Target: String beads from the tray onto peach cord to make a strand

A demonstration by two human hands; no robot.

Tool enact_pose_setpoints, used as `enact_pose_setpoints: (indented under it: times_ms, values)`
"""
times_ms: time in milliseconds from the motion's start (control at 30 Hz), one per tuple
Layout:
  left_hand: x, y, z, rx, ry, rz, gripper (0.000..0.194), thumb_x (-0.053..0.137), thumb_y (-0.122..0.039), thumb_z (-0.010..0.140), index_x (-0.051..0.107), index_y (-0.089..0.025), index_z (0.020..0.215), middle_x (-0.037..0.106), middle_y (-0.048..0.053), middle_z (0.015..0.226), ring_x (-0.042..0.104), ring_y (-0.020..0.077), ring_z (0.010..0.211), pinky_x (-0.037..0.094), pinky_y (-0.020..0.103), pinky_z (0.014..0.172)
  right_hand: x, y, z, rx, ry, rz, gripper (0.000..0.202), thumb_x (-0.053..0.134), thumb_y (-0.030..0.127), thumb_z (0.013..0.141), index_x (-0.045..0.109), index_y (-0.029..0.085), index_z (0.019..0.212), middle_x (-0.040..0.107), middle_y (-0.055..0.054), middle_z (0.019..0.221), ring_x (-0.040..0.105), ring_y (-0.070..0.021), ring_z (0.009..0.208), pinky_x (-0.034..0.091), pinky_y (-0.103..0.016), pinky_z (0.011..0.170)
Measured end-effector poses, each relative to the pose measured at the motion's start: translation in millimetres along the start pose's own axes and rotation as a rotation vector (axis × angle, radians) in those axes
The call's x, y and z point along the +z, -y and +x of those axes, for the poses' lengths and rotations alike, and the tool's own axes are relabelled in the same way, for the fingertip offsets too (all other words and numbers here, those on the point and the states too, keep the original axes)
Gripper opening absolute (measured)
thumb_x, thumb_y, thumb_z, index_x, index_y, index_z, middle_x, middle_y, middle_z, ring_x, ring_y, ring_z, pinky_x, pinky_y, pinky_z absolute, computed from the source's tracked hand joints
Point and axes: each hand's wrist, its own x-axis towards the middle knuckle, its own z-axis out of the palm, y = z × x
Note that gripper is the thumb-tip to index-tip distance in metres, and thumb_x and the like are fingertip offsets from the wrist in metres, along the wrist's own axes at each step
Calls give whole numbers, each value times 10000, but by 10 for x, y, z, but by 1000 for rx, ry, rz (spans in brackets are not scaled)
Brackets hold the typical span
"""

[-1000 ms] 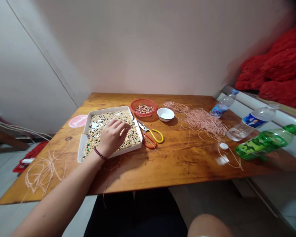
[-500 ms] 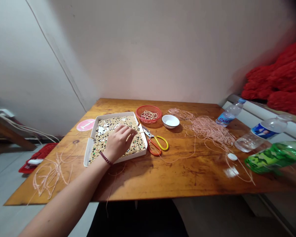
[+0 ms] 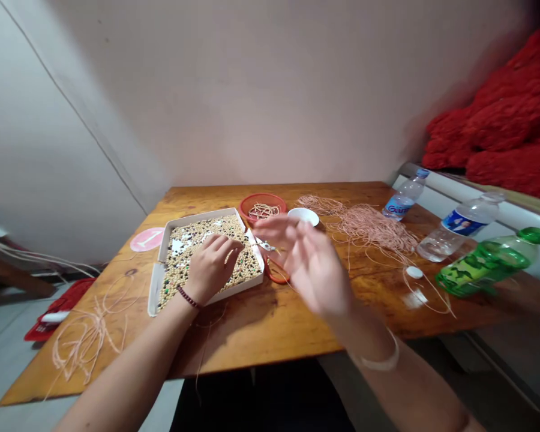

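My left hand, with a dark bead bracelet on its wrist, is over the white tray of small beads. Its fingers are bent and pinched together; whatever may be between them is too small to make out. Blurred by motion, my right hand is in the air to the right of the tray, fingers apart and nothing seen in them. Beneath and behind it are scissors with orange and yellow handles in the earlier view, now partly hidden.
Behind stand a red basket with strung beads and a white bowl. Pink cord lies heaped at right, near several bottles and a white cap. Loose cord and a pink round tag are at left.
My right hand has come in from the right edge, near the green bottle, to beside the tray, covering part of the scissors. My left hand stays over the beads. The view has shifted slightly.
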Motion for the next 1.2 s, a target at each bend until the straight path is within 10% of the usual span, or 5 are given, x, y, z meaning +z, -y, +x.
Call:
enact_pose_setpoints:
  times_ms: [100, 333, 767, 1067, 1200]
  values:
    - [5, -7, -12, -38, -9, 9, 113, 482, -221, 905, 581, -199, 854, 626, 34, 802, 523, 191, 796, 438, 324, 729, -267, -196, 462, -127, -263, -91, 276, 437, 462, 881, 598, 245, 937, 637, -45, 1021, 562, -173, 1042, 462, -301, 834]
    - [13, -16, -43, -34, 22, -19, 131, 471, -211, 908, 595, -195, 870, 638, 41, 825, 536, 188, 845, 447, 307, 720, -542, -691, 660, 241, 94, 18, 424, 477, 558, 845, 645, 173, 897, 682, -70, 835, 643, -157, 756, 489, -314, 781]
    - [26, -5, -29, -57, -12, -22, 142, 462, -211, 911, 596, -192, 870, 643, 43, 832, 535, 188, 815, 444, 321, 722, -563, -939, 700, 123, -37, -310, 490, 563, 609, 740, 535, 165, 533, 437, 44, 417, 424, -71, 375, 338, -212, 424]
    - [11, 4, -20, -24, -24, -37, 147, 457, -211, 913, 598, -194, 874, 641, 46, 830, 534, 186, 808, 448, 328, 722, -603, -919, 718, 319, -143, -257, 61, 581, 202, 780, 616, 177, 822, 688, -22, 649, 633, -133, 585, 480, -247, 585]
    - [15, 5, -24, -12, -12, -44, 143, 456, -217, 915, 594, -198, 883, 633, 41, 819, 525, 185, 800, 440, 323, 714, -537, -820, 674, 219, -32, -101, 201, 541, 327, 837, 649, 163, 791, 701, -55, 751, 653, -137, 693, 495, -281, 740]
